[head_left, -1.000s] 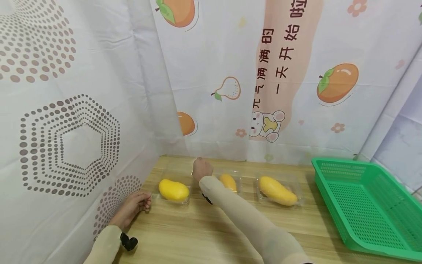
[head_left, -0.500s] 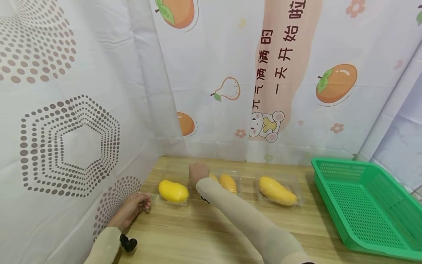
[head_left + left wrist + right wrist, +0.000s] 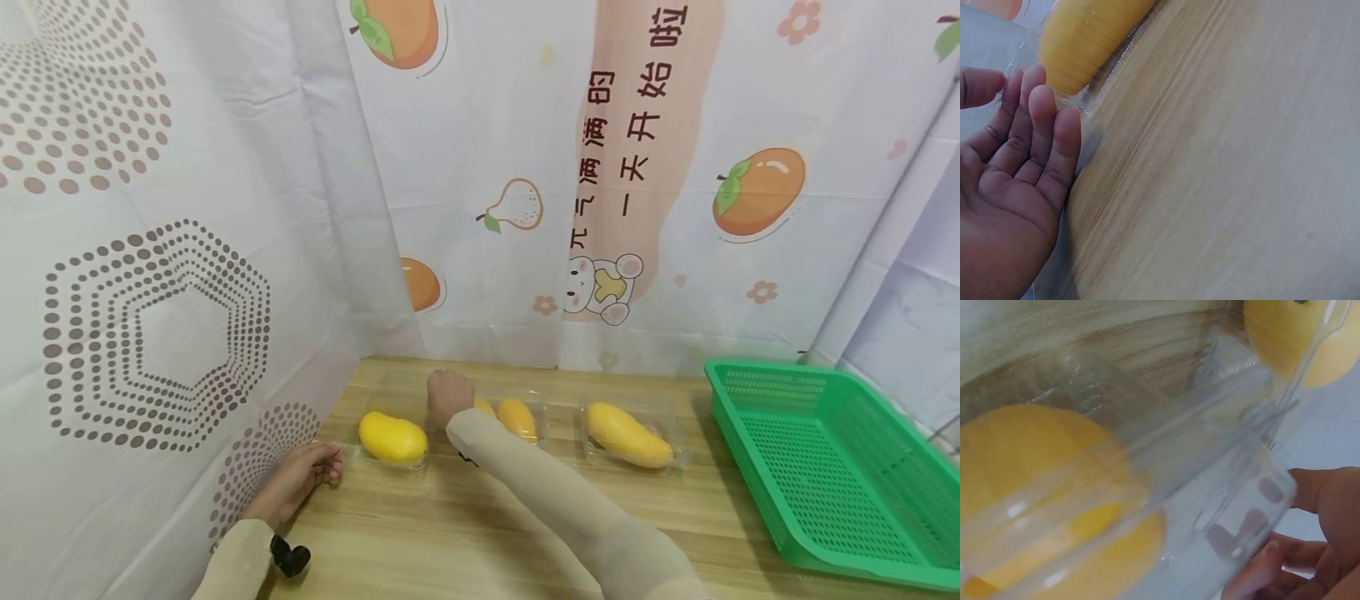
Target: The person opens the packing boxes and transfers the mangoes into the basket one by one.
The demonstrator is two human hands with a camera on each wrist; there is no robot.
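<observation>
Three clear boxes stand in a row on the table [image 3: 420,537], each with fruit: left box [image 3: 1079,103] holds the left mango [image 3: 392,437]; middle box [image 3: 543,412] shows two mangoes [image 3: 517,419], one partly behind the right sleeve [image 3: 510,446]; right box [image 3: 658,415] holds the long mango [image 3: 628,434], no hand near it. Green basket [image 3: 817,467] at far right, well apart from the hands. Left hand [image 3: 303,467] rests low beside the left box, thumb and forefinger narrowed in a pinch on its clear edge, other fingers loosely bent. Right hand [image 3: 450,400] reaches between left and middle boxes; right wrist view has thumb and fingers gripping clear plastic [image 3: 1241,506]; cannot tell which box it belongs to, or whether it is lid or wall. Step in hand, judged: working a lid, with the left hand as anchor; opening or closing not readable from this moment. Next move would probably call for keeping the left edge steady, lining up the held plastic with its rim, and light pressure only, since thin plastic may flex or spring back
</observation>
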